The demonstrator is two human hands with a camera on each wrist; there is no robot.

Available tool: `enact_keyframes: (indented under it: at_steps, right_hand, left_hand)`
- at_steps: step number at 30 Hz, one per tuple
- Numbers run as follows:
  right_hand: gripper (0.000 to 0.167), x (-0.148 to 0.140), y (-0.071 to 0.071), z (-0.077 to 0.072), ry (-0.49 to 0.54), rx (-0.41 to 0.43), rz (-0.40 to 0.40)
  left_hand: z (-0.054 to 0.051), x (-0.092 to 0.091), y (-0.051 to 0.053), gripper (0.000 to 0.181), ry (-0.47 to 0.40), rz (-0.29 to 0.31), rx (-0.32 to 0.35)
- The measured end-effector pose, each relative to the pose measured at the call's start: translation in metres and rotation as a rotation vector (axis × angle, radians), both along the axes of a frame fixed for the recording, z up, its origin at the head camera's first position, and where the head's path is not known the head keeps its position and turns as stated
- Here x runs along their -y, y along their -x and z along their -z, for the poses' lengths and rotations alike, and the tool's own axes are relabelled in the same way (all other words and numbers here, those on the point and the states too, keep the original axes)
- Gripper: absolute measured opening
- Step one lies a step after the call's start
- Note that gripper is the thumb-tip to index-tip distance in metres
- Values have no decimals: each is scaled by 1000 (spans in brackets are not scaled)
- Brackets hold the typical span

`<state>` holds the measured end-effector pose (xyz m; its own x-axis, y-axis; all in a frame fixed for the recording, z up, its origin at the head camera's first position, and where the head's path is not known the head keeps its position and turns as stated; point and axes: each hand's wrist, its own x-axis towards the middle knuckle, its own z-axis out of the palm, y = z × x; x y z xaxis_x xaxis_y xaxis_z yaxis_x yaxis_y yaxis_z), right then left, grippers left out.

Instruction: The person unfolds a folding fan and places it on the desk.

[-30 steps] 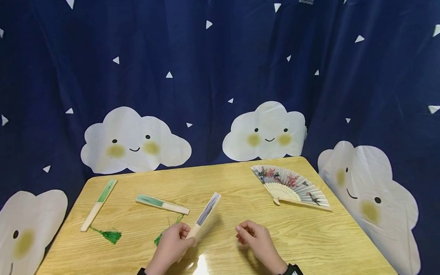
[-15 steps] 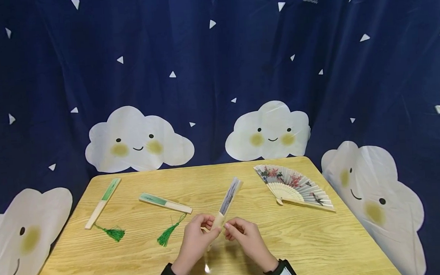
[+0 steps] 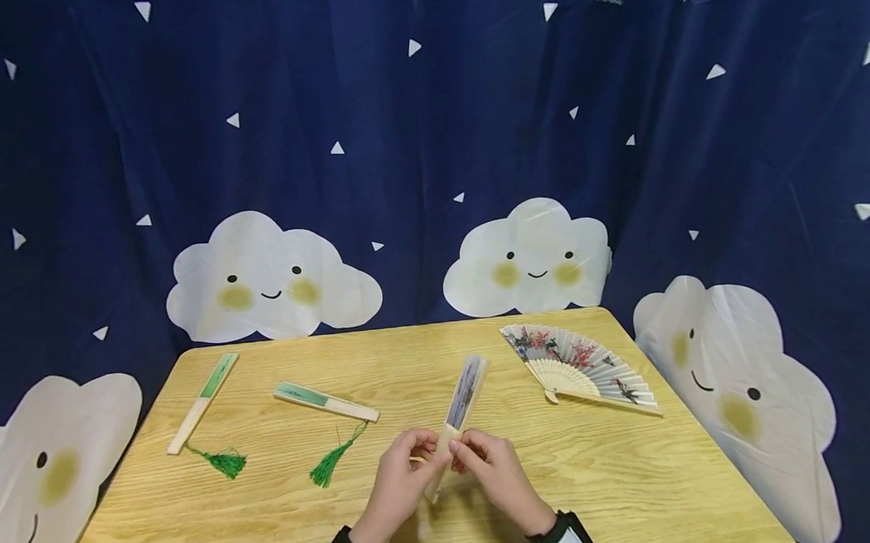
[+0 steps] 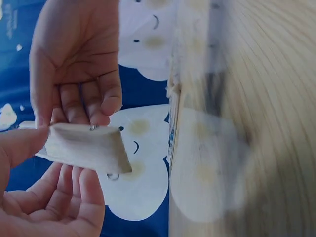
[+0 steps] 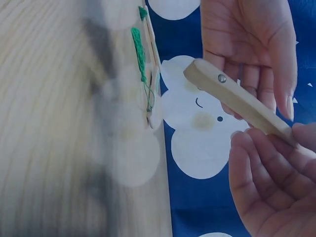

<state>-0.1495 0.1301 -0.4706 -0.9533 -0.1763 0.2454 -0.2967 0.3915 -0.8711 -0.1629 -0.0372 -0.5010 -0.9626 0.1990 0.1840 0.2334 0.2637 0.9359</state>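
Note:
A folded hand fan (image 3: 465, 391) with a grey printed leaf and pale wooden ribs stands tilted above the table in the head view. My left hand (image 3: 403, 480) pinches its lower part from the left, thumb in front and fingers behind. From the right, my right hand (image 3: 499, 475) pinches it too, its thumb on the ribs just below the leaf. The fan's wooden base (image 4: 91, 145) points at the camera in the left wrist view. A metal rivet shows near the end of the folded fan (image 5: 237, 98) in the right wrist view.
Two folded green fans, one at the far left (image 3: 202, 404) and one left of centre (image 3: 327, 401), lie on the wooden table (image 3: 623, 475), each with a green tassel. An opened floral fan (image 3: 580, 366) lies at the back right. A dark blue cloud-print curtain (image 3: 399, 142) hangs behind.
My left hand has carried the folded fan rightward and raised it more upright. My right hand has come in from the right and now pinches the fan as well.

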Motion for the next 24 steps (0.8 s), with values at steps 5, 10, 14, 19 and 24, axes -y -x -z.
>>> enact_keyframes:
  at_steps: [5,10,14,19,24]
  right_hand:
    - [18,-8,8,19,-21,-55,-35]
    - [19,-13,11,25,13,-67,-135]
    - [23,-15,11,24,79,7,-181]
    - [27,-18,13,23,180,78,-246]
    - [29,-19,13,21,221,117,-260]
  left_hand:
    - [2,5,4,34,-132,95,125]
    - [3,10,8,34,-201,156,246]
    - [4,13,8,34,-227,174,294]
    - [3,15,8,37,-281,190,316]
    - [2,14,6,37,-330,172,307]
